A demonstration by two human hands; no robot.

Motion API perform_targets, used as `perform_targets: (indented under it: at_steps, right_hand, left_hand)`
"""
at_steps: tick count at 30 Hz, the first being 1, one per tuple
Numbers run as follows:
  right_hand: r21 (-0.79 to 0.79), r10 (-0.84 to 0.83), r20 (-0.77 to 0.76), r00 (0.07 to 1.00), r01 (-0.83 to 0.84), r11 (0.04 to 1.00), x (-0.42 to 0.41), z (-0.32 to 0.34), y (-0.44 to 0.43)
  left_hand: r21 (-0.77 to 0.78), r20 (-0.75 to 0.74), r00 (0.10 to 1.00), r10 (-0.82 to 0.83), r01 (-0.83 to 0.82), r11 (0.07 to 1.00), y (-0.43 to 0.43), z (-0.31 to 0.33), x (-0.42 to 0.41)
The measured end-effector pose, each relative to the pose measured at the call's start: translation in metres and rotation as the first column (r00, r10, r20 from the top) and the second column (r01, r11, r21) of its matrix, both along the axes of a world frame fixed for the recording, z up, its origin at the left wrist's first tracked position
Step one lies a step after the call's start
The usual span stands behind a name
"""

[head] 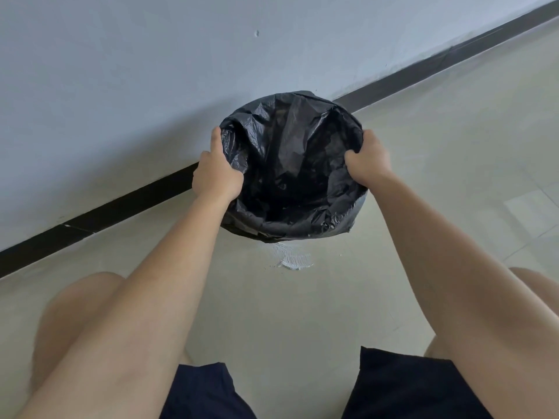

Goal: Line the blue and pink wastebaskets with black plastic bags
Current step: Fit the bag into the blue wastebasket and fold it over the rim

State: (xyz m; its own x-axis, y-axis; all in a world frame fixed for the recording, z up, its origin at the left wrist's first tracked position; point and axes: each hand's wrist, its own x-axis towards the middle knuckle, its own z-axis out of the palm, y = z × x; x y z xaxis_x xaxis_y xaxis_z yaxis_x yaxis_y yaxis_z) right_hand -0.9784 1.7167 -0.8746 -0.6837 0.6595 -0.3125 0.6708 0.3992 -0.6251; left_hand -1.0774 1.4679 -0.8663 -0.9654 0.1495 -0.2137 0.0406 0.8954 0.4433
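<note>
Head view: left hand (215, 176) and right hand (369, 160), both forearms extended, fingers clamped over opposite sides of the black plastic bag (290, 164) at centre frame. The bag's round mouth opens upward, long axis vertical; the wastebasket beneath is entirely covered. Wall (151, 71) and dark baseboard (121, 204) just behind; open floor (453, 146) at right.

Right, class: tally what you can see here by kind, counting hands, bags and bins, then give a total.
Hands: 2 (left hand, right hand)
Bag: 1
Bins showing: 0, since the bag hides whatever it covers
Total: 3
</note>
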Motion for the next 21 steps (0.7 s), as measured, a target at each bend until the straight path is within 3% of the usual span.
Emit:
perform_targets:
  at_steps: [3, 5, 8, 14, 21]
  right_hand:
    - [0.176, 0.075, 0.116, 0.990, -0.095, 0.980, -0.001, 0.001, -0.002]
    - [0.438, 0.149, 0.192, 0.970, -0.221, 0.871, 0.002, 0.002, -0.002]
    - [0.670, 0.281, 0.117, 0.952, -0.285, 0.686, 0.007, 0.022, -0.004]
    - [0.646, 0.359, 0.129, 0.924, -0.353, 0.676, 0.015, 0.116, -0.020]
    - [0.679, 0.405, 0.070, 0.912, -0.340, 0.650, 0.009, 0.302, -0.029]
  left_hand:
    - [-0.126, -0.017, 0.997, -0.081, 0.079, 0.989, 0.000, 0.002, -0.003]
    - [-0.245, -0.147, 0.975, -0.168, 0.129, 0.961, -0.004, 0.004, -0.004]
    - [-0.247, -0.358, 0.899, -0.251, 0.167, 0.954, -0.010, 0.028, -0.007]
    - [-0.289, -0.397, 0.855, -0.334, 0.229, 0.929, -0.015, 0.125, -0.006]
    - [-0.349, -0.468, 0.766, -0.441, 0.298, 0.888, -0.020, 0.310, -0.006]
